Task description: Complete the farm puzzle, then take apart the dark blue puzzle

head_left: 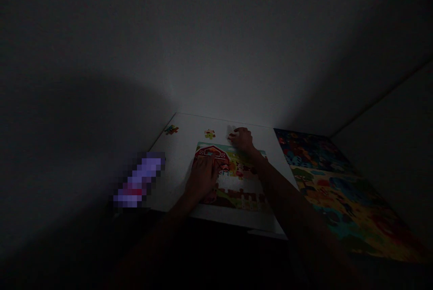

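Note:
A jigsaw puzzle (pixel 233 200) with a red barn, farm animals and a white fence lies on a white table. Bare white shows through a gap in its middle. Spread flat over the puzzle's left side, my left hand (pixel 202 177) rests with its fingers extended. My right hand (pixel 241 139) is just beyond the puzzle's top edge, its fingers curled together close to the table; what they hold, if anything, is too dark to make out. One loose puzzle piece (pixel 209 134) lies to its left, and a darker puzzle piece (pixel 172 130) sits near the far left corner.
Colourful animal picture sheets (pixel 333 191) cover the area right of the white table (pixel 176 163). A pixelated purple object (pixel 138 181) stands at the table's left edge. A pale wall (pixel 219 55) rises behind. The room is very dim.

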`<state>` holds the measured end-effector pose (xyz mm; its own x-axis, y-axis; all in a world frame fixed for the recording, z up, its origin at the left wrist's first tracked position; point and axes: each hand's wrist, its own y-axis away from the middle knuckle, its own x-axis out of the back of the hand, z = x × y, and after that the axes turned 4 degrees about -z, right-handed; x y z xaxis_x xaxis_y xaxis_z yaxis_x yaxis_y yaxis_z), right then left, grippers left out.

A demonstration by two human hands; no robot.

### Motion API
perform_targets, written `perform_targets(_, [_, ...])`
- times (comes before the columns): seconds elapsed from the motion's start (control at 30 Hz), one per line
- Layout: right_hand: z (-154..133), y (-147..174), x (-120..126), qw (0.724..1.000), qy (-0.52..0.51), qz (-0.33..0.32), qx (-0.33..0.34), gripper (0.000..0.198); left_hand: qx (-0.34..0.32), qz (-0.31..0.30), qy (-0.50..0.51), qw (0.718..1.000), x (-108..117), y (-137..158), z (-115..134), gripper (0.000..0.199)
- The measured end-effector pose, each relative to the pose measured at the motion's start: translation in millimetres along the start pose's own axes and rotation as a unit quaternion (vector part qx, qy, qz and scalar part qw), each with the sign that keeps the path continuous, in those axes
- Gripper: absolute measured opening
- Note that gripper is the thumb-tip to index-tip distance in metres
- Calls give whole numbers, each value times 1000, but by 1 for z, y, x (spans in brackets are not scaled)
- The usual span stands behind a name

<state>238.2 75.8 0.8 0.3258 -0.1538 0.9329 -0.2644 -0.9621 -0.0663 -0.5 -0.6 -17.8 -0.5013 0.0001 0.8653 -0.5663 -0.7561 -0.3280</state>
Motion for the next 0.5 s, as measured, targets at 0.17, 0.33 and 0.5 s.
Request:
perform_targets(0.17, [-54,-16,-14,995,-11,-64,70,43,7,-8,-5,1000,0,0,2,36])
perform_targets(0.33, [-89,-34,-22,992,22,-121,19,60,8,-5,1,1000,0,0,1,33])
perform_targets(0.5, [-83,-40,-21,990,9,-138,-3,65,3,-4,12,1000,2,1,2,33])
